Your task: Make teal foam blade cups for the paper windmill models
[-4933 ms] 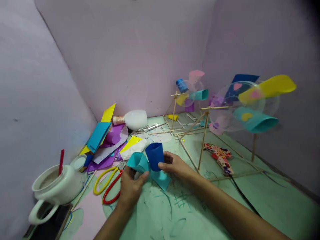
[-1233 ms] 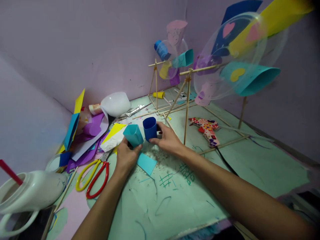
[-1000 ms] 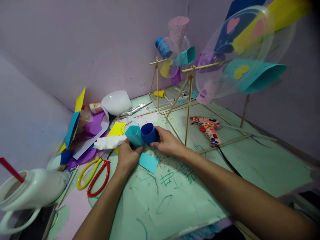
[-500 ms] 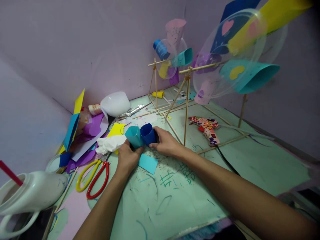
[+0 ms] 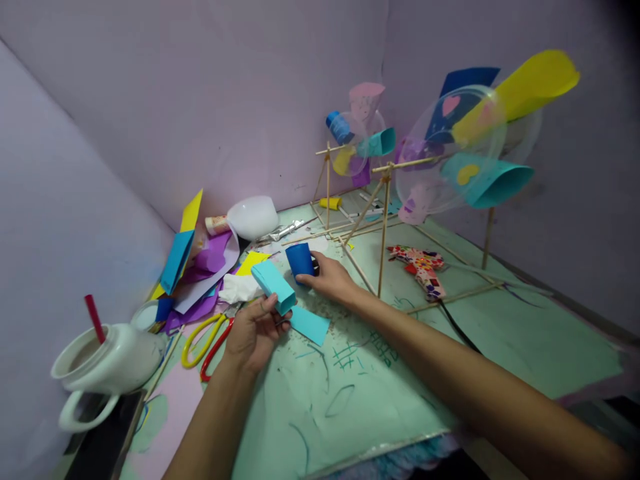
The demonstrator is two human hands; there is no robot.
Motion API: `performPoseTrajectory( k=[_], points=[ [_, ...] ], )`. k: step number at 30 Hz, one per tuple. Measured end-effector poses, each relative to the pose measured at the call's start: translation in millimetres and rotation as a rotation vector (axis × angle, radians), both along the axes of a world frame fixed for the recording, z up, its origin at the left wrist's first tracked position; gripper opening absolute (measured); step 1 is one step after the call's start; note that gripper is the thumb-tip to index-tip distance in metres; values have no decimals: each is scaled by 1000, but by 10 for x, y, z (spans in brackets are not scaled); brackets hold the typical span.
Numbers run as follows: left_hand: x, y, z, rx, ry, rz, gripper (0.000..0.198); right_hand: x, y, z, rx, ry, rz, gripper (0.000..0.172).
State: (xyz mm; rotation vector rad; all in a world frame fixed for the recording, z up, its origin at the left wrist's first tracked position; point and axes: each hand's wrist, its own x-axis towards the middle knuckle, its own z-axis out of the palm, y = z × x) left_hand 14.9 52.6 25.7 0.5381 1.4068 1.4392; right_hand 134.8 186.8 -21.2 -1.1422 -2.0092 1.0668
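My left hand [image 5: 257, 330] holds a light-blue paper tube [image 5: 274, 287], tilted, between thumb and fingers. Just right of it, my right hand [image 5: 327, 275] has its thumb and fingers around a dark-blue paper tube [image 5: 300, 263], which stands nearly upright. A flat light-blue paper piece [image 5: 311, 325] lies on the table beside my left hand. Left of that hand are scissors [image 5: 216, 350] with one yellow and one red handle, their blades partly hidden near a crumpled white tissue [image 5: 240, 289]. A yellow paper piece [image 5: 253, 263] lies behind the light-blue tube.
To the right stand stick-framed wheels with clear discs [image 5: 450, 160] and coloured paper cups. A patterned glue gun [image 5: 420, 267] with a black cord lies under the nearer one. Coloured paper [image 5: 215, 257] is piled at left, near a white mug [image 5: 115, 360] holding a red stick.
My left hand has lifted and tipped the light-blue tube, which stood upright beside the dark-blue one. The two tubes are now apart. The view has shifted, with things appearing farther right and lower.
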Motion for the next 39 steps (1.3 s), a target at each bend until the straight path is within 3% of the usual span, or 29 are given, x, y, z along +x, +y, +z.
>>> performPoseTrajectory(
  k=[4,8,10,13,16,20,25,31,39],
  points=[
    [-29,-34,-16,-3,-128,8,17,-69,-18,-1,-69,62,2,68],
    [-54,-25,-27,-2,-196,38,15,-46,-42,29,-244,200,0,64],
    [-57,-22,-32,5,-207,62,16,-17,-57,73,-391,282,18,54],
    [-60,-22,-30,28,-204,105,17,33,-89,175,-684,389,88,26],
    [-63,-24,-17,49,-196,139,20,73,-116,277,-958,486,157,34],
    [-69,-26,-7,61,-179,157,24,92,-129,342,-1174,599,214,34],
    [-68,-24,-16,58,-135,146,33,91,-121,322,-1271,675,220,33],
    [-63,-26,-66,61,-9,124,44,80,-81,225,-1276,723,202,26],
    [-76,-17,-113,70,205,123,46,135,-106,277,-1311,796,381,39]
  ],
)
